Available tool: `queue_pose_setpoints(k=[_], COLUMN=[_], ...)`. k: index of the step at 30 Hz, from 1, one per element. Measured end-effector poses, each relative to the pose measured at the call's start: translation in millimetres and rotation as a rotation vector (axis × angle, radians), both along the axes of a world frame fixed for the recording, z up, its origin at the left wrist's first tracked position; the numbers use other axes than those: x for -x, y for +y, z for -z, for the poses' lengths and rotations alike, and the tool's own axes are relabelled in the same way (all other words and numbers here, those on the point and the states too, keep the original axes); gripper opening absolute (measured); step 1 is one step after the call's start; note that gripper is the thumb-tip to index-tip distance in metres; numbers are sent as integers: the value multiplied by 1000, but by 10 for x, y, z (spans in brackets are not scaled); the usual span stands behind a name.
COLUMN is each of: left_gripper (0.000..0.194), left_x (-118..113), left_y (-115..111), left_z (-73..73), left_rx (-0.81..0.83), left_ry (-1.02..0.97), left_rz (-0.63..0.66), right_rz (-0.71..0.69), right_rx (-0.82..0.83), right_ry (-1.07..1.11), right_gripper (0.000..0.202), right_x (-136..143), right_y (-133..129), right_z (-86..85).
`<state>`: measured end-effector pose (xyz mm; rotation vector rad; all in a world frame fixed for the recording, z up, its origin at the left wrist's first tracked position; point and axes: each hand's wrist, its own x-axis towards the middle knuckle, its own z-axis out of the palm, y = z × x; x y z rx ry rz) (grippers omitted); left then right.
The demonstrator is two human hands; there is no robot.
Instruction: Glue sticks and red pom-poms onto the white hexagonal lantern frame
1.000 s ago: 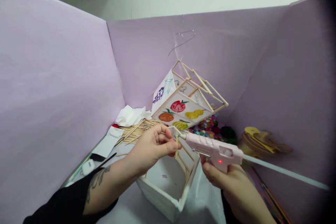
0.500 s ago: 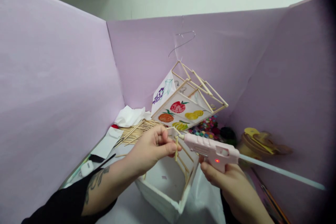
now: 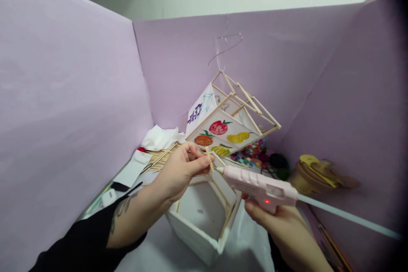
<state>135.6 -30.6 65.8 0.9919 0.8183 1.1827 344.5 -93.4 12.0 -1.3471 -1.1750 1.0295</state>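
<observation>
Between thumb and fingers, my left hand (image 3: 191, 160) pinches a short wooden stick (image 3: 209, 160), tilted and nearly upright. Wrapped round the handle of a pale pink glue gun (image 3: 255, 185) is my right hand (image 3: 277, 225). The gun's nozzle points left, at or very close to the stick's lower end; I cannot tell whether they touch. A red light glows on its side, and a long whitish glue stick (image 3: 347, 216) sticks out of its back. Below both hands stands a white-walled frame box (image 3: 194, 238) with wooden sticks along its inside edges.
A stick-frame lantern (image 3: 234, 117) with painted fruit panels hangs from a wire hook (image 3: 226, 49). Loose wooden sticks (image 3: 161, 157) and white paper (image 3: 161, 137) lie at back left. Colourful pompoms (image 3: 255, 149) and a yellow-brown roll (image 3: 314, 174) are at the right. Lilac boards (image 3: 70, 85) enclose the space.
My left hand has lifted slightly and turned the stick, so its lower end now meets the nozzle area. The view has shifted a little; the glue gun stays in my right hand.
</observation>
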Motion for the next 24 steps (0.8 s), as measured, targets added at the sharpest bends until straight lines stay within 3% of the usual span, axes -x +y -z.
queue_pose_setpoints(k=[8, 24], left_gripper=[49, 49], left_x=[-1, 3], left_y=[-35, -72], left_z=[-35, -62], left_rx=[16, 17], left_ry=[-46, -27], left_rz=[5, -12], right_rz=[-3, 13], right_rx=[46, 51], right_ry=[-65, -69], right_gripper=[44, 48], right_x=[23, -16], right_y=[-6, 1], right_z=[-70, 9])
